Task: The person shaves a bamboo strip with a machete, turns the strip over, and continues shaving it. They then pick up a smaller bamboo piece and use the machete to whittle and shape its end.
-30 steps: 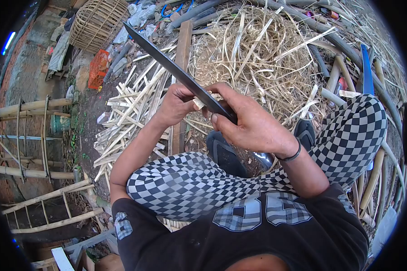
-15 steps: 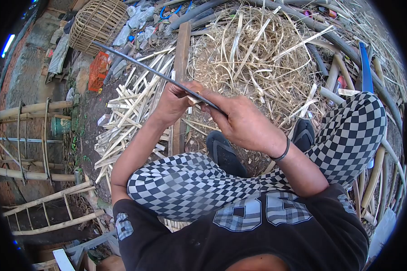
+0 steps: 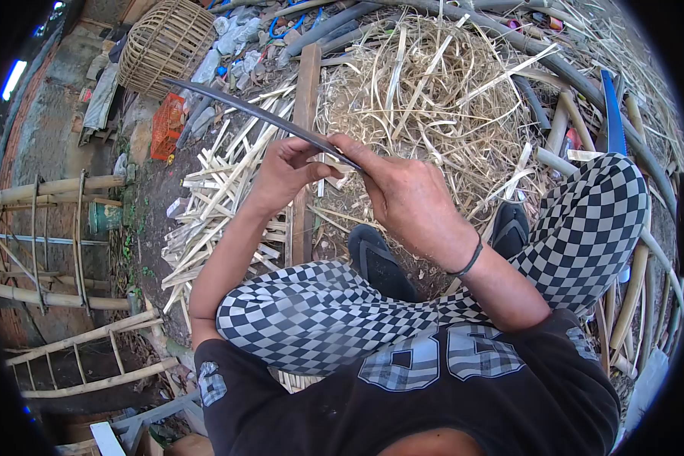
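Note:
A long dark blade (image 3: pixel 254 111) runs diagonally from the upper left to my right hand (image 3: pixel 414 199), whose fingers are closed round its near end. My left hand (image 3: pixel 280 176) is beside the blade, with its fingers curled and partly hidden at the blade's edge. Its thumb stretches toward the right hand. A small pale piece (image 3: pixel 340 179) shows by the thumb tip; how the left hand grips it is hard to make out.
Split pale strips (image 3: pixel 209 197) lie crisscrossed left of a wooden plank (image 3: pixel 307 83). Thin shavings (image 3: pixel 433 95) are heaped beyond the hands. A woven basket (image 3: pixel 166 47), an orange crate (image 3: pixel 167 126) and a blue saw (image 3: pixel 614 114) lie further out.
The blade has turned, showing a broader face, and its far tip has shifted slightly right and down. My left thumb has stretched out below the blade, and the pale piece is less visible.

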`<state>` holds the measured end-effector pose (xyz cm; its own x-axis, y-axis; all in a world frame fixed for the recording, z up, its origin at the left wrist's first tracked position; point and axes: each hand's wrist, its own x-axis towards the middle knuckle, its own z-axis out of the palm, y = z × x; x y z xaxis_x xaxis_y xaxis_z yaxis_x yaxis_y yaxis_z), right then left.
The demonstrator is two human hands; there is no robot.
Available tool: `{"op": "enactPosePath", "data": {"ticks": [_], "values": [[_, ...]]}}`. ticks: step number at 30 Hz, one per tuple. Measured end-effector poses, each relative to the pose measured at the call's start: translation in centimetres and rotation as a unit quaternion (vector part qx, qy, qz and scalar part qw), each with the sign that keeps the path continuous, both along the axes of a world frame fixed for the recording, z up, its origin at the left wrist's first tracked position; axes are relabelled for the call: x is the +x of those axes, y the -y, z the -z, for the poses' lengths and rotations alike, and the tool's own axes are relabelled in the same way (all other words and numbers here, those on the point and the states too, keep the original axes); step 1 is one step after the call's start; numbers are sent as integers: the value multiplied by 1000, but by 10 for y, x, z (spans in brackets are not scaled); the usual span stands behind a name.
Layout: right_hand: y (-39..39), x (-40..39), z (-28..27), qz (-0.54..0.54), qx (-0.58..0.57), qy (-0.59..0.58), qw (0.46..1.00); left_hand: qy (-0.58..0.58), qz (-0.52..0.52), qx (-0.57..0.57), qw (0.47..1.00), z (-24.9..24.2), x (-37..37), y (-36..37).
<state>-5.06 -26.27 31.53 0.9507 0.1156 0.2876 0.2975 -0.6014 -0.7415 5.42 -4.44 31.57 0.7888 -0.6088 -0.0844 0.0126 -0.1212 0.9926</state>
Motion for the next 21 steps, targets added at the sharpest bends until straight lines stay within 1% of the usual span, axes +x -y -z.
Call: {"op": "enactPosePath", "data": {"ticks": [1,2,3,4,5,6,7,8,9,11,13,14,16,18,19,21], "values": [[1,2,2,-8,34,6,999,53,-5,69,996,-13,-3,-1],[2,3,4,-16,68,11,997,159,1,265,951,-55,-19,11],[2,4,4,-13,70,9,997,261,10,288,921,-68,-24,4],[2,6,3,-29,79,-6,996,360,19,308,881,-77,-27,-3],[1,6,3,-47,89,-23,995,356,22,310,881,-88,-33,4],[0,6,3,-49,91,-27,994,454,-2,290,843,-100,-41,15],[-1,6,3,-73,123,-23,989,547,-28,266,793,-105,-48,23],[-2,7,3,-96,154,-17,983,535,-28,274,799,-103,-50,28],[-5,6,2,-99,153,-17,983,534,-31,274,799,-100,-49,27],[-8,6,1,-106,145,-39,983,543,24,272,794,-93,-45,26],[-5,7,0,-115,140,-60,982,536,28,262,802,-89,-44,28],[-5,8,0,-124,137,-81,979,524,17,255,813,-86,-46,28],[-7,12,7,-131,127,-72,981,508,6,248,825,-83,-47,31],[-9,14,13,-143,116,-65,981,496,-36,272,824,-84,-49,34],[-11,14,14,-125,100,-58,985,495,-36,273,824,-85,-49,36],[-13,15,14,-108,84,-50,989,520,-52,286,803,-86,-49,38]]}}
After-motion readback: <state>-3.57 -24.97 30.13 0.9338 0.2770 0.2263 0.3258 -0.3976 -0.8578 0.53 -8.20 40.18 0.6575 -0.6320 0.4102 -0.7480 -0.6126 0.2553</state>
